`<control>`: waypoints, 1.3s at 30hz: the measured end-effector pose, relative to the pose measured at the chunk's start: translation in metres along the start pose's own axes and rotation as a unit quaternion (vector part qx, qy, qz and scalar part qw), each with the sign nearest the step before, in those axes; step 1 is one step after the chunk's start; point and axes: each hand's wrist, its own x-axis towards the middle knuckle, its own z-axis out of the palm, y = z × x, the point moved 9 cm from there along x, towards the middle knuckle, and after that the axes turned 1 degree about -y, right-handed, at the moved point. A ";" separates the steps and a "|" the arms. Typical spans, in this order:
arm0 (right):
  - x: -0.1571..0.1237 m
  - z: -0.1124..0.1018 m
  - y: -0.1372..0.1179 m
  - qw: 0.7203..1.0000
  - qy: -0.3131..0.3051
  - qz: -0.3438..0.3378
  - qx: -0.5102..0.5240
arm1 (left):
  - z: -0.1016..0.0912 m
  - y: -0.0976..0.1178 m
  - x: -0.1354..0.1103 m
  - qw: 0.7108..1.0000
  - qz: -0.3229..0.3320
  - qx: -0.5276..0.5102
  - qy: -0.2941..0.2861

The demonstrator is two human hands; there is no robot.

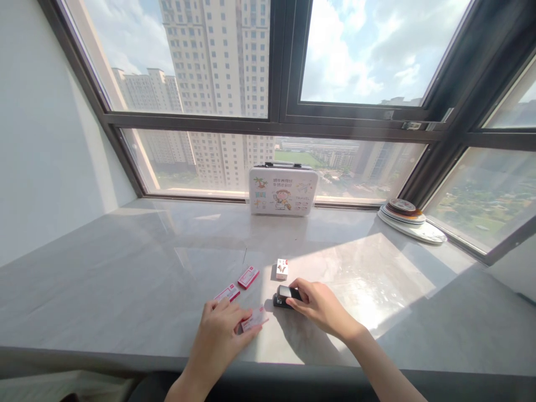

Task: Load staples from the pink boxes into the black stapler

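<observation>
My right hand (316,304) is closed around a small black-and-silver stapler (288,296), which rests on the counter in a patch of sunlight. My left hand (221,332) has its thumb and fingers around the left end of a flat pink-and-white pack (256,318); its other fingers hide part of this end. Just beyond my left fingers lies a red-and-white box (228,292), partly covered by the hand. Another red-and-white box (248,277) lies beyond it, set at an angle. Behind the stapler stands a small white box (282,269) with a brown picture.
A white case (283,191) with cartoon drawings and a black handle stands upright against the window. At the right, a stack of round plates or mats (412,223) sits in the window corner. The grey marble-like counter (104,290) ends in a front edge near my forearms.
</observation>
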 end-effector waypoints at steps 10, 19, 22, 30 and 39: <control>0.000 0.002 0.000 1.000 0.008 0.007 0.019 | -0.021 -0.046 -0.011 0.996 -0.014 0.065 0.061; -0.001 0.003 0.000 1.000 0.015 0.011 0.019 | -0.019 -0.064 0.016 0.998 0.009 -0.063 0.021; -0.001 0.002 0.000 0.999 0.022 0.009 0.021 | -0.005 -0.064 0.023 0.992 0.009 -0.117 -0.053; -0.002 0.003 -0.001 1.000 0.020 0.013 0.010 | 0.011 -0.047 0.026 0.991 0.015 -0.114 -0.063; -0.005 -0.005 -0.005 1.000 -0.011 0.025 0.009 | 0.044 -0.017 0.034 0.999 0.040 -0.004 -0.032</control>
